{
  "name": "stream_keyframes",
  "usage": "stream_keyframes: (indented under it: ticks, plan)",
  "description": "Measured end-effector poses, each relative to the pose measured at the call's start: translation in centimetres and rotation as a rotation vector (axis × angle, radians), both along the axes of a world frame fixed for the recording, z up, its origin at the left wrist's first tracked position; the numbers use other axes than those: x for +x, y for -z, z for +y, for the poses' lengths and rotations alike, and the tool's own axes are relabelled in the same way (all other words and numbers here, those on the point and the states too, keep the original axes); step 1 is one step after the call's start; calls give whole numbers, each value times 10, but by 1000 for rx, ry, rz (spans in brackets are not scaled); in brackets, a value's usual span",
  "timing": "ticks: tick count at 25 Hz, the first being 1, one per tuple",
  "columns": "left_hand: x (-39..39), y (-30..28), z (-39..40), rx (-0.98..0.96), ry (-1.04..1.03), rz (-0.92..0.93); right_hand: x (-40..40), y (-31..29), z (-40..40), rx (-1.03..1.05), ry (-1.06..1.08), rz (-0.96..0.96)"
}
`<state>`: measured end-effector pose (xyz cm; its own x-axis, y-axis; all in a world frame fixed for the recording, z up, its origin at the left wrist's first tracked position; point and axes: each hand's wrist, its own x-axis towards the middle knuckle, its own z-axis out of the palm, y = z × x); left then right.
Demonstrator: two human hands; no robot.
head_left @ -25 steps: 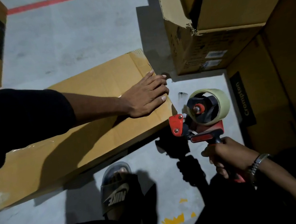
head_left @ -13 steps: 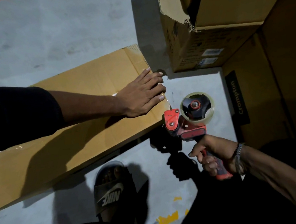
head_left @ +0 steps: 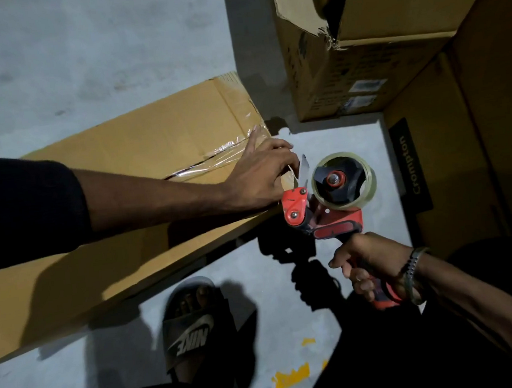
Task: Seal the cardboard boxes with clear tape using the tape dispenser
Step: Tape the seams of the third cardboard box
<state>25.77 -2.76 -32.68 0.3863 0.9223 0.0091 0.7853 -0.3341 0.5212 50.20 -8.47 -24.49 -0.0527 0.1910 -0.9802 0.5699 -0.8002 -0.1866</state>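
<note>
While the long cardboard box (head_left: 140, 187) is lying flat on the concrete floor (head_left: 100, 52), its long axis is running from lower-left to upper-right in the head view, w/ the taped seam (head_left: 213, 158) following that line. The left hand (head_left: 262, 177) is resting at the box's near end, fingers curling over the end edge; whether they are pinching the tape tail can't be told. The right hand (head_left: 372, 263) is gripping the handle of the red tape dispenser (head_left: 322, 209), fingers wrapped fully round it. The dispenser is sitting just off the box's end, blade side facing the left hand, clear tape roll (head_left: 343, 181) on the far side. A short tape tab (head_left: 303, 170) is standing up between roll and fingers. Judgement: left hand is nearer the seam; next pass likely means drawing the dispenser along the box's length or down its end face. Other boxes (head_left: 390, 37) are standing beyond, well apart; a sandalled foot (head_left: 193, 327) is planted beside the box.
</note>
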Motion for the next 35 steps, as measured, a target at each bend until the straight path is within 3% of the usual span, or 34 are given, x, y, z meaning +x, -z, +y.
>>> stream_keyframes:
  ticks: [2, 13, 21, 24, 27, 29, 31, 35]
  plan:
    - [6, -7, -1, -54, -25, -24, 1, -2, -3, 26, -7, -12]
    - [7, -17, -12, 36, 52, -56, -7, 15, -24, 100, 66, 7]
    - [5, -21, -9, 140, 132, -53, -2, 14, -11, 178, -27, -51]
    - [10, -19, -13, 169, 142, -43, 1, 11, -2, 180, -138, -73]
    - [1, -13, -9, 148, 135, -49, 11, 13, 5, 371, -215, -130]
    - [11, -11, -9, 160, 272, -41, 19, 23, 0, 427, -566, -263]
    - [30, -1, -15, 199, 457, -31, 17, 34, -23, 361, -714, -262]
    - [18, 5, -6, 181, 347, -112, 11, 53, -28, 257, -663, -308]
